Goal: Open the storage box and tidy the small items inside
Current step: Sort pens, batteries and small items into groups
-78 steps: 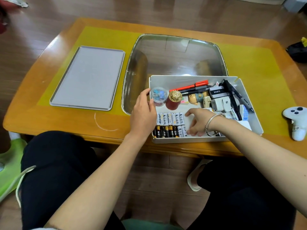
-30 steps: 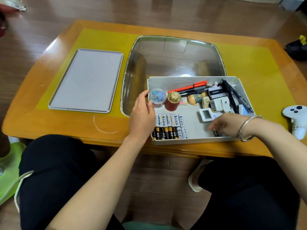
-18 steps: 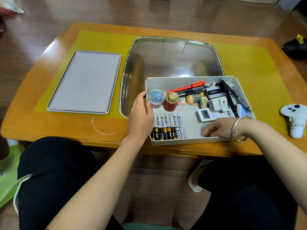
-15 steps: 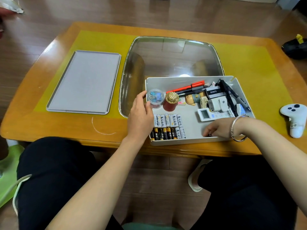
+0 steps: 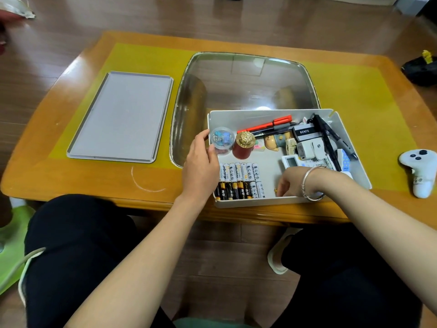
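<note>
1. White plastic rectangular storage box (image 5: 267, 117) sits open at the near edge of the orange wooden table (image 5: 71, 183), partly over the table's glass inset (image 5: 236, 86).
2. Its flat grey rectangular lid (image 5: 120, 117) lies well apart to the left, on the yellow mat (image 5: 146, 58).
3. Inside, two rows of AA batteries (image 5: 240, 181) lie side by side in the near-left corner; behind them stand a small clear round tub (image 5: 222, 140) and a red jar with a gold cap (image 5: 244, 145).
4. Along the far wall lies a red pen (image 5: 267, 123); a small figurine (image 5: 275, 142) and a white digital device (image 5: 292, 160) crowd the right half.
5. The left hand (image 5: 201, 166) grips the box's left wall, thumb touching the tub.
6. The right hand (image 5: 295, 183), bracelet at the wrist, rests curled near the front wall, its fingertips pinching something small that cannot be made out.
7. A white game controller (image 5: 421, 171) lies right of the box.
</note>
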`<state>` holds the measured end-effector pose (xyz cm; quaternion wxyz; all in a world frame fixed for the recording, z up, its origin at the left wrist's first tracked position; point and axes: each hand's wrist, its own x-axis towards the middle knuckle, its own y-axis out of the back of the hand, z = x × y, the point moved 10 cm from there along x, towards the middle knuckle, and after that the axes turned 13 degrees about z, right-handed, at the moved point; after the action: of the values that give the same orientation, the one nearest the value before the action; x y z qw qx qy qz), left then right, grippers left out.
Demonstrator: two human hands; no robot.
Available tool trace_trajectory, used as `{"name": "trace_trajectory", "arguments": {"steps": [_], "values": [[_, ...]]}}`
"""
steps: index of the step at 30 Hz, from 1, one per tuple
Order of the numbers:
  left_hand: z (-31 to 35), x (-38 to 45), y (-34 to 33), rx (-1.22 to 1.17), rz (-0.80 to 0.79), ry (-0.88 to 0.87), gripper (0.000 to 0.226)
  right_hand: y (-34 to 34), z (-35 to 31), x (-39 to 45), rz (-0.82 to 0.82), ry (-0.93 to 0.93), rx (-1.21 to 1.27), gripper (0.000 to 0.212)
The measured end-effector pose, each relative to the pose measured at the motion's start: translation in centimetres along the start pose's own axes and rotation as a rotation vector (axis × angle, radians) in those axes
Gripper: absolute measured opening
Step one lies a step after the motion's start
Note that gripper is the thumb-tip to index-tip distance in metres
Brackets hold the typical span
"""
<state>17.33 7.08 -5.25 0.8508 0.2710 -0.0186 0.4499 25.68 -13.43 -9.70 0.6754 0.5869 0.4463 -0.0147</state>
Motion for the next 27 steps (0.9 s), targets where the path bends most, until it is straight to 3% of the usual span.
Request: {"name": "trace_trajectory", "arguments": {"steps": [10, 16, 27], "values": [[-0.1, 0.0, 0.0, 0.004, 0.006, -0.009, 0.037, 0.2, -1.6, 0.9, 0.040, 0.032, -0.069, 0.024], [-0.1, 0.1, 0.0, 0.014, 0.008, -0.010, 0.037, 1.3, -3.1, 1.7, 0.133, 0.113, -0.293, 0.002], [0.1, 0.0, 0.1, 0.014, 0.010, -0.014, 0.037, 2.6, -1.5, 2.1, 0.349, -0.030, -0.258, 0.028]]}}
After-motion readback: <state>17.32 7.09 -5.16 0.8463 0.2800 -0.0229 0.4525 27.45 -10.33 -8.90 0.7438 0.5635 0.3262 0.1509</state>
